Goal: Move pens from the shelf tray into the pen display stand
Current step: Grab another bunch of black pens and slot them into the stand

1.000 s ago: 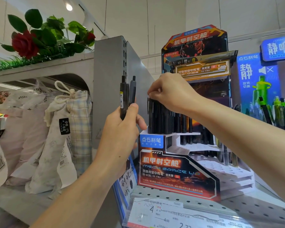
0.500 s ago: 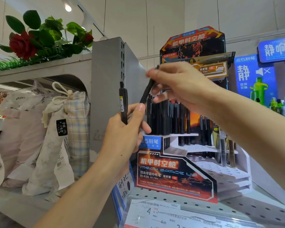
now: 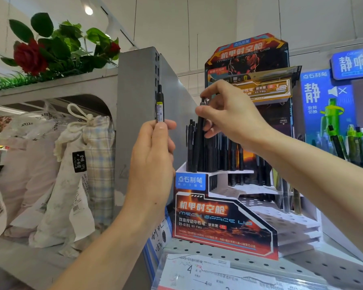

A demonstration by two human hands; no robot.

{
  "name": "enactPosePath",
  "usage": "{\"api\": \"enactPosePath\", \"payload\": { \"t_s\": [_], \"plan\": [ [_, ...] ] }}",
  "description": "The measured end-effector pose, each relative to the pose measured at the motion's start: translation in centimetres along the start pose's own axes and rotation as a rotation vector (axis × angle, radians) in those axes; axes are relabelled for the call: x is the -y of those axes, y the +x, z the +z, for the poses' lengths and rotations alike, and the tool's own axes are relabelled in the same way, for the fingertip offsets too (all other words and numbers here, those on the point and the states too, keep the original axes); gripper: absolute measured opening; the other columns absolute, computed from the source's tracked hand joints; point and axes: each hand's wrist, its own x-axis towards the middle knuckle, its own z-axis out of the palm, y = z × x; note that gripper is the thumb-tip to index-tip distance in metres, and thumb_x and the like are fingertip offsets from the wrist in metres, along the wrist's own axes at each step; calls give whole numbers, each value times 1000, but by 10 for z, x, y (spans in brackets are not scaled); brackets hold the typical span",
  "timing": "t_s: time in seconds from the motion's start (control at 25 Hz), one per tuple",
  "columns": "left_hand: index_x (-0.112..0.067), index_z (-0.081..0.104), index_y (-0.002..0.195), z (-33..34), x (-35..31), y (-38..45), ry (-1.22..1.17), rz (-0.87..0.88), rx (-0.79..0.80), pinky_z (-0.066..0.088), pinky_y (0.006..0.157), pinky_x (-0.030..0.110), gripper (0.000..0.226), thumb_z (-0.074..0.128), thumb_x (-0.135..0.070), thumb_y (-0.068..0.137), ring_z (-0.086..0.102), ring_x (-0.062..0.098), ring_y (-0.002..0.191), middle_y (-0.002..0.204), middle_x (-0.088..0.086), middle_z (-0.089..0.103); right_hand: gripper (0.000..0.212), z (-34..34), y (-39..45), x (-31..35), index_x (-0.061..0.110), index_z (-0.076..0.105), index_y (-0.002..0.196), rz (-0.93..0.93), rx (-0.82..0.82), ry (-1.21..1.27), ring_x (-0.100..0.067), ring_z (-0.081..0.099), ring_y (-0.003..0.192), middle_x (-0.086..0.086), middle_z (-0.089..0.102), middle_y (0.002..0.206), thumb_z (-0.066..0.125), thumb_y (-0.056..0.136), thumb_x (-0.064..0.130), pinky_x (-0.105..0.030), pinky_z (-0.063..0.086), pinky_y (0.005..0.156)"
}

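Note:
The stepped pen display stand stands on the perforated shelf, its top tier packed with several upright black pens. My right hand pinches one black pen near its top and holds it upright over the left end of that top tier, its tip down among the others. My left hand grips a single black pen with a yellow barcode label, held upright left of the stand. The stand's lower white tiers are mostly bare. No shelf tray is in view.
A grey metal shelf divider rises just behind my left hand. Cloth drawstring bags fill the shelf to the left, with artificial roses above. Green pens stand in a blue display at right. A price label strip runs along the shelf front.
My right hand took one of the two pens from my left hand, turned it upright and lowered it into the stand's top tier. My left hand now holds one pen.

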Motion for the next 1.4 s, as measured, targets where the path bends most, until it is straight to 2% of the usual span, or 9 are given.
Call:
{"api": "enactPosePath", "payload": {
  "t_s": [0.2,0.48,0.8,1.0,1.2,1.32,1.4],
  "plan": [
    [-41,63,115,-4,1,-3,43,30,37,32,39,13,24,41,-44,105,38,3,44,58,-7,45,26,-1,2,-3,15,54,120,-32,-14,-88,-16,72,67,-11,67,87,66,97,15,-25,61,55],
    [-33,65,114,2,6,3,-8,-57,10,32,37,12,27,40,-27,107,38,3,41,63,-4,48,24,-5,3,0,16,56,117,-54,23,-62,-15,73,65,-8,71,83,67,96,16,-30,63,58],
    [-35,63,113,6,8,1,36,-62,38,37,41,11,21,43,-31,106,45,0,45,63,-8,52,23,-1,4,1,15,56,116,-62,14,-55,-14,73,64,-9,71,84,67,96,14,-26,62,56],
    [-33,62,118,5,7,2,38,-77,45,37,41,10,21,44,-32,106,47,0,45,64,-8,53,22,-8,7,2,15,56,115,-51,60,-88,-15,74,62,-10,72,84,67,96,14,-30,62,56],
    [-35,62,114,8,5,1,23,-87,59,36,41,9,20,44,-32,106,46,-1,45,63,-9,52,21,-5,2,-3,9,58,113,19,143,-65,-20,75,63,-13,73,81,68,95,11,-36,64,60],
    [-35,62,110,10,3,0,6,-95,70,37,41,7,18,45,-31,105,48,-2,43,60,-10,53,13,-1,0,-4,8,67,108,-37,117,-176,-18,74,66,-11,74,86,66,97,14,-33,64,59],
    [-34,62,109,11,2,-1,10,-96,75,37,42,6,18,45,-31,105,49,-3,43,60,-10,53,13,-1,0,-3,9,72,106,-88,75,-301,-17,73,73,-6,73,90,65,97,17,-33,64,64]
  ]
}}
